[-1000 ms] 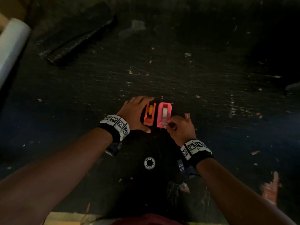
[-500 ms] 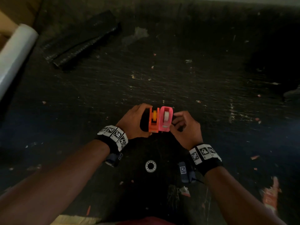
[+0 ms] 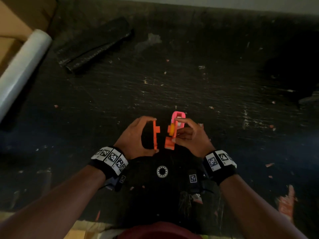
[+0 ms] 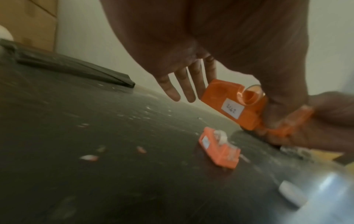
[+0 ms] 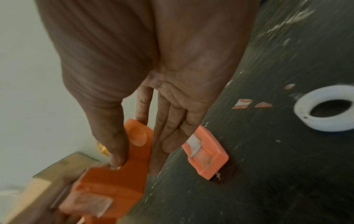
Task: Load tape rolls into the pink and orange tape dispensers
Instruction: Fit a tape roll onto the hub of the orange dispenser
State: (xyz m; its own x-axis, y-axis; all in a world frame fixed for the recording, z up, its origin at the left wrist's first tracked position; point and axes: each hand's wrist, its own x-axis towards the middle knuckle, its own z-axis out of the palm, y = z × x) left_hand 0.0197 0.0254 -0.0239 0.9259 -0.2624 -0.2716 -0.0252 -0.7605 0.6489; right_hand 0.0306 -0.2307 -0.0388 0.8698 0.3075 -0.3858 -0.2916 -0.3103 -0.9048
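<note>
The orange dispenser is split into two halves held apart above the dark table (image 3: 224,100). My left hand (image 3: 151,135) pinches the flat cover half (image 3: 156,135) between forefinger and thumb; its outer face, with a white label (image 4: 232,109), shows in the left wrist view. My right hand (image 3: 174,130) pinches the other half (image 3: 170,143), which carries a yellow-orange spool (image 3: 172,129). The pink dispenser (image 3: 179,116) lies on the table just behind my right hand, with white tape in it (image 5: 195,144). A loose white tape roll (image 3: 162,171) lies on the table between my wrists.
A long white film roll (image 3: 22,69) and cardboard boxes (image 3: 17,14) are at the far left. A folded black sheet (image 3: 96,44) lies at the back left. Small paper scraps dot the table. The table's near edge (image 3: 86,223) runs just in front of my body.
Both dispensers lay side by side on the table. The orange one has since been lifted and pulled into two halves, one in each hand. The pink one stays on the table.
</note>
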